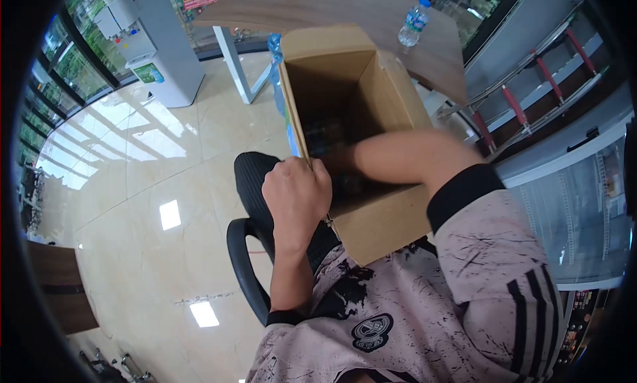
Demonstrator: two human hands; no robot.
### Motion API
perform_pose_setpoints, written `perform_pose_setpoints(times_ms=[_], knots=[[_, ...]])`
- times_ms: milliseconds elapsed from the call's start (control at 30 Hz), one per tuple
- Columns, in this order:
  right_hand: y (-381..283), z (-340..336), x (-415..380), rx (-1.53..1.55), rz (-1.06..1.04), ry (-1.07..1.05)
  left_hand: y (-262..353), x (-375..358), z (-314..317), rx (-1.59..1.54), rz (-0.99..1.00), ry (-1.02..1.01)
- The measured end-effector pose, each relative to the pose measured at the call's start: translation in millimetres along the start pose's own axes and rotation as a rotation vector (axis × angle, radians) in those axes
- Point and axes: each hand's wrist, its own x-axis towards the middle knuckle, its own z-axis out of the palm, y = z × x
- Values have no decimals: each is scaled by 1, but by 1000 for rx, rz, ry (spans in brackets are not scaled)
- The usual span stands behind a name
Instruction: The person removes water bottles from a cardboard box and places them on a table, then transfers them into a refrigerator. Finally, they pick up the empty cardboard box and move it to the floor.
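An open cardboard box (383, 225) stands in front of my body, its top flaps folded outward. My left hand (296, 187) is closed over the box's left edge, knuckles up. My right forearm reaches across and down into the box. Only the back part of my right hand (342, 159) shows in the shade there, and its fingers are hidden. Around that hand, deep in the box, lie dim clear-looking items (325, 132); their kind is too dark to make out.
Behind the box is a wooden table (318, 5) with a water bottle (415, 23) on it. A water dispenser (162, 48) stands at the far left. A ladder (531, 91) leans at the right, above a glass-fronted cabinet (570, 210). A black chair armrest (242, 263) is beside my left arm.
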Motion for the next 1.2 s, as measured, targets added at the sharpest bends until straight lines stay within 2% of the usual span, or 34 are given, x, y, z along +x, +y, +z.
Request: perform_pose_setpoints(times_ms=[67,233,333,400,533,600,667,733,767,833,867,933,967,1033,1200], knots=[[-5,5,0,-16,-11,31,1,-3,-2,-62,-75,-74],[-11,-5,-4,-17,-45,68,1,-7,-2,-71,-77,-49],[-19,-40,-31,69,4,58,-2,-9,-2,-54,-58,-14],[-24,-97,-84,207,125,114,-7,-7,-3,-34,-29,22],[-14,-156,-169,567,146,668,-13,-8,-3,-3,-21,44],[-3,-178,-215,594,224,829,-13,-10,-4,10,-18,14],[16,-176,-256,631,303,1054,-13,-13,-5,22,4,40],[46,-161,-283,784,300,1403,-11,-15,-6,19,11,46],[57,-155,-292,781,305,1417,-9,-15,-7,23,24,47],[79,-145,-312,1005,638,1614,-7,-15,-9,0,-23,-23],[96,-138,-320,1000,648,1622,-9,-15,-8,-2,-11,-26],[135,-119,-327,695,1124,1312,-16,-15,-2,24,16,-55],[151,-107,-326,693,1132,1318,-19,-16,2,27,41,-23],[181,-84,-319,162,1326,1078,-17,-14,3,30,38,-39],[226,-52,-312,197,1405,1042,-10,-8,3,49,-3,-66]])
